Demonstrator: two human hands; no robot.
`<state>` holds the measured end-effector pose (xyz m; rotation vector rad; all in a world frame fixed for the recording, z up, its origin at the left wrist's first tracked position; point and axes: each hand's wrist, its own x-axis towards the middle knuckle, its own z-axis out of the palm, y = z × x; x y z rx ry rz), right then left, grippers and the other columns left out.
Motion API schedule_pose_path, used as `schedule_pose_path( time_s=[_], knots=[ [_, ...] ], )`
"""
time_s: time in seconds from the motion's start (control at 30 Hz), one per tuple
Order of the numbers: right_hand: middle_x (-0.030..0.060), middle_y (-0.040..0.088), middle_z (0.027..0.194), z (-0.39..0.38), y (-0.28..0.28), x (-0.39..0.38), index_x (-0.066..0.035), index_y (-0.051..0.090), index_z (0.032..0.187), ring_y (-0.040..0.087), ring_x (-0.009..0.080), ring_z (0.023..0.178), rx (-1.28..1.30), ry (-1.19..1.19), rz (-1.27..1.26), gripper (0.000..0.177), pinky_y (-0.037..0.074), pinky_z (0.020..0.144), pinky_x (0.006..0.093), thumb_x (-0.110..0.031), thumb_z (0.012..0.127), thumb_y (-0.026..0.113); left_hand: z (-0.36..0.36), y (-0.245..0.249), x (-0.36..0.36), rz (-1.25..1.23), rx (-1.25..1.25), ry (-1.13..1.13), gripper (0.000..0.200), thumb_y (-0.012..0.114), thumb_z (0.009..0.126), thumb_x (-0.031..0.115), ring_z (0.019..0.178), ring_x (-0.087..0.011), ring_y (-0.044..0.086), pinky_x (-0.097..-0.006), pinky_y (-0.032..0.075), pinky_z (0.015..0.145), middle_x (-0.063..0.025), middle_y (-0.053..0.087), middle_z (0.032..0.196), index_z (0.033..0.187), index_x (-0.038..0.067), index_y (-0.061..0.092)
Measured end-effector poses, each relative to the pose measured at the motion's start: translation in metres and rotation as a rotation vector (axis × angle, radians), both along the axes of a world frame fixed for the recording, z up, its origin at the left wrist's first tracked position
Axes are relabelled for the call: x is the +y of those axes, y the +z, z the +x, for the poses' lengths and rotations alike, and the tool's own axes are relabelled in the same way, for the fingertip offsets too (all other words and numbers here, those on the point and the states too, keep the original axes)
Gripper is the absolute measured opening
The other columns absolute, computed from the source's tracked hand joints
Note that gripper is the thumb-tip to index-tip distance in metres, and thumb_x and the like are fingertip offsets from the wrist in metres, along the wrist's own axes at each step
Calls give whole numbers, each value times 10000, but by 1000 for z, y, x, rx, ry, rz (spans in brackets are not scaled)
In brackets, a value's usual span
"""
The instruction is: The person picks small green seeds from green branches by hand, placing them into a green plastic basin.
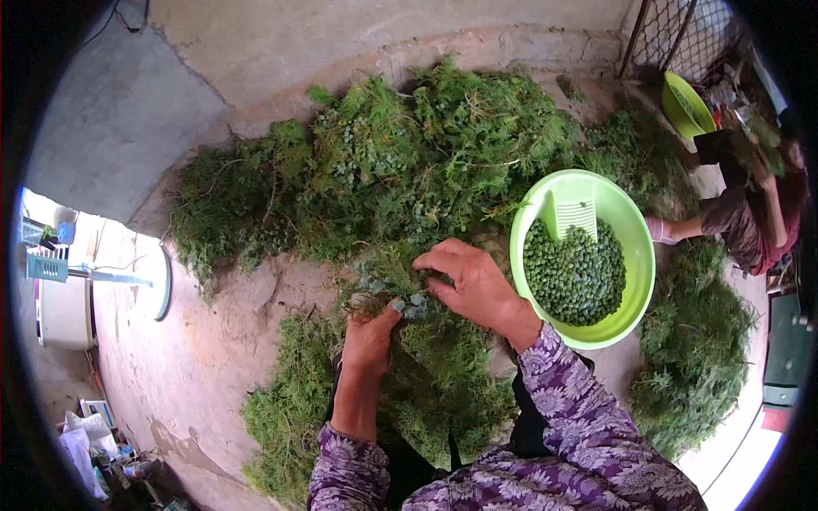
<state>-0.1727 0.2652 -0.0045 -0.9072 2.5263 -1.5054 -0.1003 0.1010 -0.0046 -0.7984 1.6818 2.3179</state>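
My left hand (366,345) is closed round a green conifer sprig (394,271) that bears bluish-green cones (415,305); its thumb presses beside the cones. My right hand (477,285) is at the right side of the sprig, with its fingers bent and a gap between thumb and forefinger. Nothing can be made out between those fingertips. Just right of this hand stands a light green basin (639,255) with a ribbed washboard panel (573,213). A heap of picked green cones (575,272) covers much of its bottom.
A large pile of conifer branches (409,153) lies beyond my hands, with more branches (290,409) by my legs and at right (694,341). Another person (758,204) sits at the right, near a second green basin (686,106). A fan (158,281) stands left.
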Motion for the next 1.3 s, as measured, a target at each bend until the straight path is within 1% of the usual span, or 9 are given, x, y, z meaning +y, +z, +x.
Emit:
schedule_pose_path(
  time_s=[0.23,0.3,0.4,0.67,0.8,0.87,1.0,1.23,1.3],
  knots=[
    [116,516,857,1,3,-6,-57,530,918,555,266,700,93,-86,-52,270,461,597,332,-6,657,576,4,2,-2,91,-34,-34,185,588,795,111,755,-127,567,-264,463,634,-38,594,869,953,19,558],
    [122,511,864,2,6,-7,-48,518,910,550,262,695,-51,-101,-97,254,459,593,328,-6,665,572,4,1,-3,97,-57,-59,201,590,794,113,761,-131,569,-265,468,628,-42,595,875,969,20,553],
    [124,509,876,0,1,-8,-50,523,936,552,258,707,58,-110,-92,269,461,600,324,-5,674,565,5,2,-2,152,-4,-30,214,589,795,110,768,-135,572,-268,475,627,-49,594,893,986,22,549],
    [122,515,918,2,6,-12,-71,540,1005,559,270,752,14,-77,-137,350,473,639,328,-18,670,625,8,-2,-7,145,108,15,231,598,785,105,767,-134,575,-266,477,642,-48,595,909,999,28,552],
    [124,515,912,2,4,-13,-71,548,1000,562,267,746,109,-87,-115,344,475,632,319,-8,670,623,9,2,-10,164,73,-4,232,606,781,111,776,-131,572,-267,473,655,-44,597,908,994,32,557],
    [126,516,909,3,6,-14,-69,551,997,563,269,748,84,-90,-114,340,476,630,319,-2,670,614,9,12,-9,158,-67,-29,237,609,781,121,795,-130,568,-273,468,674,-36,598,913,996,34,560],
    [133,514,904,3,5,-13,-67,559,993,561,276,749,60,-99,-134,339,473,622,321,22,666,580,10,6,-11,172,-5,-71,236,606,784,128,802,-130,566,-277,468,675,-32,598,915,993,29,561],
    [137,521,867,1,-4,-16,-35,563,991,559,288,725,164,-159,-64,336,472,618,314,25,660,561,11,2,-10,0,72,-122,200,572,802,128,769,-116,554,-272,452,639,-20,594,882,976,29,571],
    [110,545,862,-4,-15,-14,-36,575,1008,554,203,703,276,-201,-16,314,460,608,273,20,701,537,15,2,-12,-107,128,-191,190,563,806,130,755,-111,548,-269,442,627,-16,592,872,965,29,575]
  ],
)
